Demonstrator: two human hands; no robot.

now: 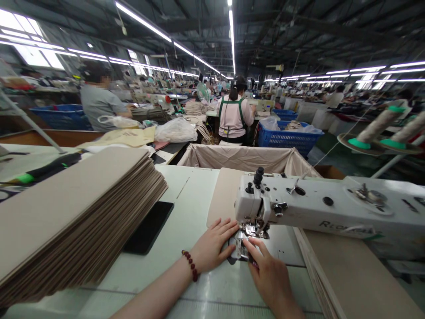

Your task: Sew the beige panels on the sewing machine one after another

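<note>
A white sewing machine (318,204) stands across the table, its presser foot (253,230) lowered near the metal plate. Under and behind its head lies a beige panel (223,197) with rounded corners. My left hand (214,246), a dark red bead bracelet on its wrist, rests flat with fingers extended at the panel's near edge, left of the presser foot. Just in front of the foot is my right hand (270,270), fingers bent over the plate. A small dark, purplish bit shows by its fingertips; what it is I cannot make out.
A tall stack of beige panels (83,208) fills the left, beside a black phone-like slab (149,227). More panels (352,270) lie at right under the machine arm. Behind the table is a cloth-lined bin (239,155). Thread cones (378,126) stand right; co-workers (232,113) sit ahead.
</note>
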